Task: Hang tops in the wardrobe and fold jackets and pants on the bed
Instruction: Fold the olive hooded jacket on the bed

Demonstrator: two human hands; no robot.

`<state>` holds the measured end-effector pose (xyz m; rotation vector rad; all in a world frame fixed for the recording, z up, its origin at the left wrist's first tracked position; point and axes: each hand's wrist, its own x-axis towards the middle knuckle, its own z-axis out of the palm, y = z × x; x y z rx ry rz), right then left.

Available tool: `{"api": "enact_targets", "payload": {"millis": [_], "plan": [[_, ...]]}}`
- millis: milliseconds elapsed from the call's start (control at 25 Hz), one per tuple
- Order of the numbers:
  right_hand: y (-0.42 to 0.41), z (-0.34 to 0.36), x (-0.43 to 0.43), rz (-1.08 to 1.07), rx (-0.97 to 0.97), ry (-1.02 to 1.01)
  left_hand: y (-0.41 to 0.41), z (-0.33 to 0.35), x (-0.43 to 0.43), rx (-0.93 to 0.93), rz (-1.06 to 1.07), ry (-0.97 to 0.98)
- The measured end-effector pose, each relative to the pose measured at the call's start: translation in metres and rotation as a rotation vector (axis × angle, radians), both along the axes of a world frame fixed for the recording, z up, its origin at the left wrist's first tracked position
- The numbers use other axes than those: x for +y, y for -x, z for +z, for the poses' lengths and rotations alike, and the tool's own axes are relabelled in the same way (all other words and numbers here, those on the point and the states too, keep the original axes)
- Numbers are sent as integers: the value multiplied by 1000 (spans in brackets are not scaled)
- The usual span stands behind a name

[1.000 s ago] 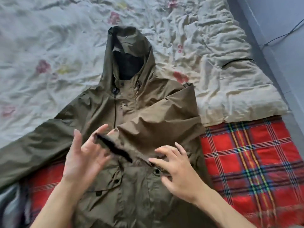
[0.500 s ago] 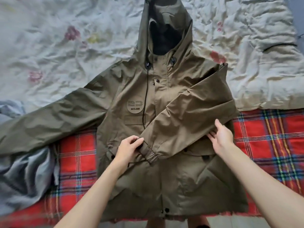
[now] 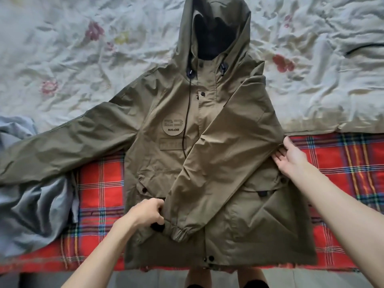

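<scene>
- far left on my feed, a grey garment [image 3: 31, 194] lies crumpled on the plaid blanket [image 3: 99, 183]. i judge it is still waiting its turn.
- the olive jacket [image 3: 162, 163] lies face up on the bed, across the blanket and the floral quilt [image 3: 83, 59]. its spread sleeve [image 3: 72, 146] on the left of view is not yet folded in.
- the left hand [image 3: 145, 213] has its fingers curled round the cuff [image 3: 178, 231], low on the jacket front near the hem.
- the folded sleeve [image 3: 224, 152] already lies slantwise over the chest. i count one sleeve done, with the other sleeve and the body folds left.
- the right hand [image 3: 291, 156] is relaxed, fingers straight, touching the crease at the jacket's side and grasping nothing.
- no wardrobe shows, so i cannot judge the hanging part.
- against half a second ago, the cuff has been drawn down from beside the pocket toward the hem and the sleeve lies steeper. the right hand keeps to the same crease, and the hood [image 3: 214, 28] is now cropped at the top.
</scene>
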<state>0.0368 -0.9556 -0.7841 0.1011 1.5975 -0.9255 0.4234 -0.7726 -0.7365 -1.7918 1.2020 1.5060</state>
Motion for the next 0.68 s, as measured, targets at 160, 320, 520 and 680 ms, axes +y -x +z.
{"api": "enact_targets", "payload": {"millis": [160,320,520,680], "plan": [[4,5,3,66,24,4,32,18,-81,-155,-135,202],[13,-1,4,71,28,20,119,29,-211,133,365,666],[17,-8,6,99,-18,-2,220,15,-349,-70,85,675],[27,-24,4,57,-55,-10,267,-9,-404,-223,-6,722]]}}
